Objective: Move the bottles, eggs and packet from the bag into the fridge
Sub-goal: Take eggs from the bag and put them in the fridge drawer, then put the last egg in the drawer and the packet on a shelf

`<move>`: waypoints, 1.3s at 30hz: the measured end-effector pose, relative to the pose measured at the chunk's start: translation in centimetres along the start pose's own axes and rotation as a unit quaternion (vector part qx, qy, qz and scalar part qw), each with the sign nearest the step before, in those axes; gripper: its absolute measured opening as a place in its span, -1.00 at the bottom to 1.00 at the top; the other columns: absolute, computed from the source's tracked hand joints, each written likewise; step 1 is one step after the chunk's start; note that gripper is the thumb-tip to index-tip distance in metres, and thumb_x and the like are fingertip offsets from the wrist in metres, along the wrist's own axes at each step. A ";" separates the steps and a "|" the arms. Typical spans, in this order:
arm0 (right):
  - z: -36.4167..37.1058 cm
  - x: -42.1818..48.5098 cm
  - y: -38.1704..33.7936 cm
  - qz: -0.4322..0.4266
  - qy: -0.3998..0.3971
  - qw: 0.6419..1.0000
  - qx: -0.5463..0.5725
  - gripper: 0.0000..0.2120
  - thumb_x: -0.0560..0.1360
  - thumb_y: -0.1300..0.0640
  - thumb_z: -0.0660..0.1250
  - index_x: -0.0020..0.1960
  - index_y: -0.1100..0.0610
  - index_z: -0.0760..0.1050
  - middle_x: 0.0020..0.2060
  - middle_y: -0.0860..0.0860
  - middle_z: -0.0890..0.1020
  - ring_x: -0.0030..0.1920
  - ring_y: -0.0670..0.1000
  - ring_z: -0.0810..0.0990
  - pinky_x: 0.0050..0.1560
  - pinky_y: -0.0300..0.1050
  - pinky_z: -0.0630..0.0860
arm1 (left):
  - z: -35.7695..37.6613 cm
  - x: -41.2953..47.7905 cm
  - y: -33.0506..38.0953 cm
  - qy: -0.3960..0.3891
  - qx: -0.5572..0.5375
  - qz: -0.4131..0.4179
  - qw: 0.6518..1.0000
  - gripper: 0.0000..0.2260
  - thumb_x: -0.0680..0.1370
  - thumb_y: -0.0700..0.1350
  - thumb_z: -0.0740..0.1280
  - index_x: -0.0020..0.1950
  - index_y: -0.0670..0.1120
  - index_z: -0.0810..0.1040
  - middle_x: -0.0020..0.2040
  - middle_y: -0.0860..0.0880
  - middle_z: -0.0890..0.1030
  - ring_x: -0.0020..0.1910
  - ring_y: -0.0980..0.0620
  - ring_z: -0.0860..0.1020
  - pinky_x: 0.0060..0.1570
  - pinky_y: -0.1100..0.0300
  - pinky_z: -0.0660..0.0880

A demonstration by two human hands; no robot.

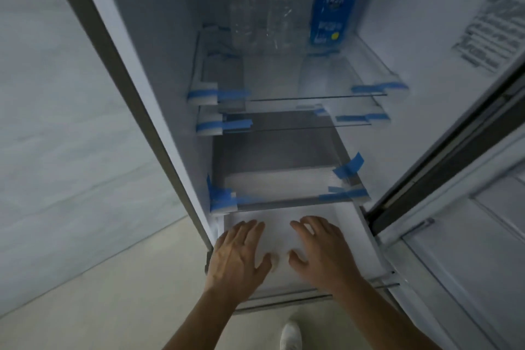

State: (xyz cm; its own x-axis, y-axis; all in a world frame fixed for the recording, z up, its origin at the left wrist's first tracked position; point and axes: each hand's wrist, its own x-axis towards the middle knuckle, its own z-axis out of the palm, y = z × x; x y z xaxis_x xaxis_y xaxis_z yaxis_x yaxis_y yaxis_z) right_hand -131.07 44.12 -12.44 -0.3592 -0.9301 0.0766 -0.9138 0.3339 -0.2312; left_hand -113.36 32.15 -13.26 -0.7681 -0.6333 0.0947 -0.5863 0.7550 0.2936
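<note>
Head view: the left hand [238, 254] and right hand [321, 250] lie flat, fingers spread wide, palms down on the white drawer [277, 239] at the bottom of the fridge [159, 71]; neither holds anything. Well above them, at the back of the top glass shelf [318, 98], stand two clear bottles [244, 6] [284, 6] with red labels, side by side, and just right of them a blue bottle [332, 3]. Blue tape [227, 196] marks the shelf corners. The door [466, 258] stands open at right. Below is a pale floor [99, 307].
</note>
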 end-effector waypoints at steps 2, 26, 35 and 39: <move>-1.6 -0.7 -1.3 -0.011 0.014 1.000 -0.010 -0.42 0.39 -0.23 0.26 0.30 0.05 0.54 0.16 0.04 0.60 0.18 0.08 0.59 0.12 0.01 0.58 | -2.3 -0.8 -0.1 0.014 0.014 0.008 1.000 -0.43 0.49 0.28 0.17 0.39 0.00 0.50 0.31 0.00 0.60 0.27 -0.05 0.57 0.24 -0.02 0.51; -12.1 -5.4 6.6 0.152 0.118 0.979 -0.063 -0.41 0.40 -0.24 0.32 0.33 0.06 0.52 0.21 0.09 0.62 0.21 0.11 0.59 0.14 0.09 0.58 | -6.1 8.4 14.0 0.002 0.062 0.183 0.981 -0.43 0.52 0.28 0.10 0.42 0.02 0.48 0.36 -0.04 0.57 0.32 -0.09 0.54 0.34 -0.11 0.43; -12.2 -11.3 7.4 0.283 0.139 0.946 -0.079 -0.44 0.40 -0.16 0.29 0.33 0.05 0.51 0.25 0.10 0.60 0.26 0.15 0.58 0.26 0.14 0.52 | -2.7 9.5 18.5 -0.021 -0.007 0.347 0.938 -0.47 0.50 0.21 0.24 0.40 0.00 0.49 0.32 -0.02 0.58 0.29 -0.03 0.55 0.34 -0.03 0.42; -11.8 -14.6 5.7 0.363 0.129 0.917 -0.105 -0.42 0.44 -0.18 0.25 0.38 0.06 0.50 0.31 0.12 0.57 0.32 0.19 0.53 0.33 0.21 0.45 | -1.8 9.4 20.0 -0.041 -0.067 0.429 0.900 -0.47 0.51 0.23 0.22 0.39 -0.01 0.50 0.32 -0.01 0.59 0.30 -0.04 0.55 0.32 -0.01 0.44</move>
State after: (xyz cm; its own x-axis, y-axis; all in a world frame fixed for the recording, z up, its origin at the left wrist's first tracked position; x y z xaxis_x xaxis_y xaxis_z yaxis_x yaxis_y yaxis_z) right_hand -133.30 61.37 -3.41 -0.8957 -0.3920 0.2101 -0.4220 0.8982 -0.1232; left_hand -131.78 41.00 -4.76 -0.9429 0.1911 0.2726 0.2631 0.9296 0.2583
